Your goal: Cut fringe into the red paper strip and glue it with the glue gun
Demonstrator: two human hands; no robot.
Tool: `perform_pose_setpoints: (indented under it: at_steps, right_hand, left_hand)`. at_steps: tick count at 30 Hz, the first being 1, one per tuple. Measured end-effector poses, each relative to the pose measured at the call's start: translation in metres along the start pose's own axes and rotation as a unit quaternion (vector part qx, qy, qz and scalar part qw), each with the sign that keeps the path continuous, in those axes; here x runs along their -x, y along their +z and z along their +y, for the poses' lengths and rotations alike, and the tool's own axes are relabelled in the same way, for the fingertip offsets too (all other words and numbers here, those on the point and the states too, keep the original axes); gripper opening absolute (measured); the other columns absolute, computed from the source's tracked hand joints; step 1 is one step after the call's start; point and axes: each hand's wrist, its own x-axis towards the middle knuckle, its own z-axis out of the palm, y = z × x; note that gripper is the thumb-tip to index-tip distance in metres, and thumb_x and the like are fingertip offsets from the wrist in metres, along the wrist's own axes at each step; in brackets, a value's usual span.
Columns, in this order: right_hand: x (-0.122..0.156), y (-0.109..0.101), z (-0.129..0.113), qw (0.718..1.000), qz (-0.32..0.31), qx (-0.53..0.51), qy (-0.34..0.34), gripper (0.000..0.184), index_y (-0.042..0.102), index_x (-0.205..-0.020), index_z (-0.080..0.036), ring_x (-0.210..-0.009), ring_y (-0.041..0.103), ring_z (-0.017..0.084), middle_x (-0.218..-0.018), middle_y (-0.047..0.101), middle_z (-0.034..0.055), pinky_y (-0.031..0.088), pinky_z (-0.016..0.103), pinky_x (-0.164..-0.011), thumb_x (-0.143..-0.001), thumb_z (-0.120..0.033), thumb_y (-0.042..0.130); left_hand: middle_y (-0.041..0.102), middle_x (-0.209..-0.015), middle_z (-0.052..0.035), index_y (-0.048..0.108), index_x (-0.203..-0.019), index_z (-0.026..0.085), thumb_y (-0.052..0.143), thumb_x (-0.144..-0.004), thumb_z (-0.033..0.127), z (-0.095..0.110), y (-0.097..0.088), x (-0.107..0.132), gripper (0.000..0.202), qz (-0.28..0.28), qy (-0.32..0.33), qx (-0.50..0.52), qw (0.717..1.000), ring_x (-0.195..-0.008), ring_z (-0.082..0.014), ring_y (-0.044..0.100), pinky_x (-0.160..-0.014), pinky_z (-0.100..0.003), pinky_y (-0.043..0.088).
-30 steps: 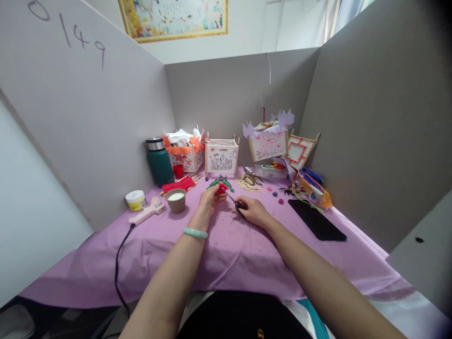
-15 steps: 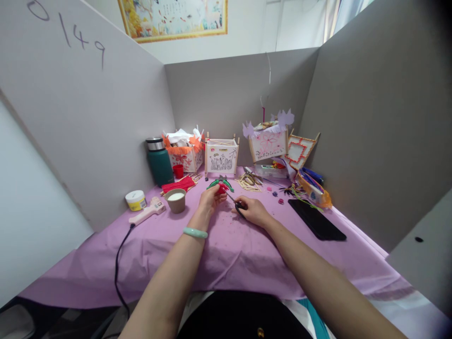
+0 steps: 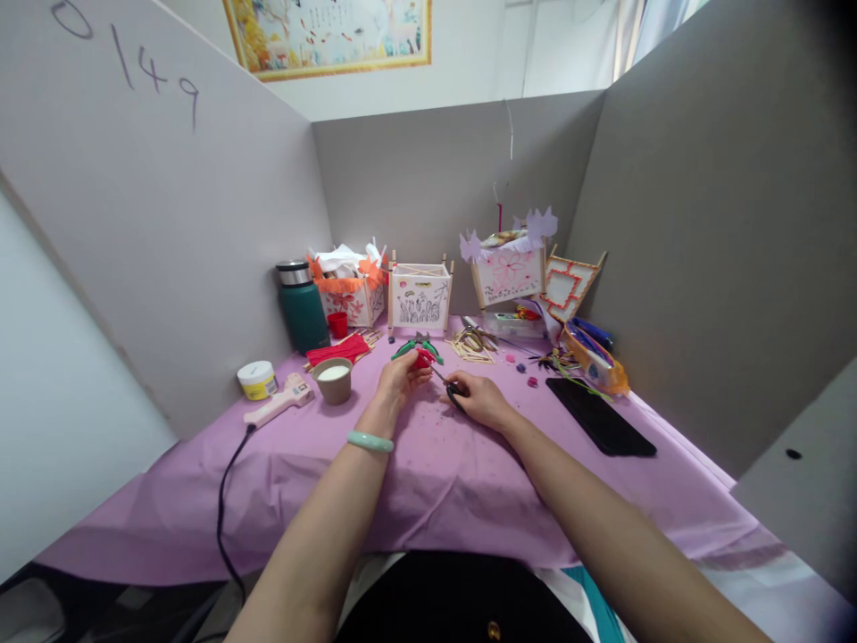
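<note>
My left hand (image 3: 400, 378), with a pale green bangle at the wrist, pinches a small red paper piece (image 3: 421, 358) above the purple table cover (image 3: 442, 482). My right hand (image 3: 478, 398) is closed on black-handled scissors (image 3: 453, 389), whose blades point up and left to the red piece. Green-handled pliers (image 3: 420, 345) lie on the cover just beyond the red piece. Small scraps speckle the cover under both hands.
A green flask (image 3: 302, 306), red strips (image 3: 336, 349), a cup of white glue (image 3: 333, 379), a yellow-labelled jar (image 3: 258, 379) and a corded glue gun (image 3: 278, 401) stand left. Paper lantern boxes (image 3: 420, 298) line the back. A black phone (image 3: 601, 415) and a bag lie right. Grey partitions enclose the table.
</note>
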Motion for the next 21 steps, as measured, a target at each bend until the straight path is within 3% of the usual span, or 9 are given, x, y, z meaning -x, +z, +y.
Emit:
perform_pose_setpoints:
  at_steps: [21]
  right_hand:
    - [0.0004,0.0006,0.0,1.0,0.004,-0.01,0.003,0.034,0.066,-0.097,-0.021,-0.059,0.053,0.012,-0.066,0.061,-0.0025,0.034,0.022,-0.056,-0.073,-0.045,0.068]
  left_hand:
    - [0.065,-0.059,-0.0064,0.062,-0.08,0.009,0.052,-0.085,0.017,0.001,0.0004,0.0011,0.014,-0.006,0.005,0.004,1.0,-0.049,-0.0129,0.062,-0.052,-0.023,0.051]
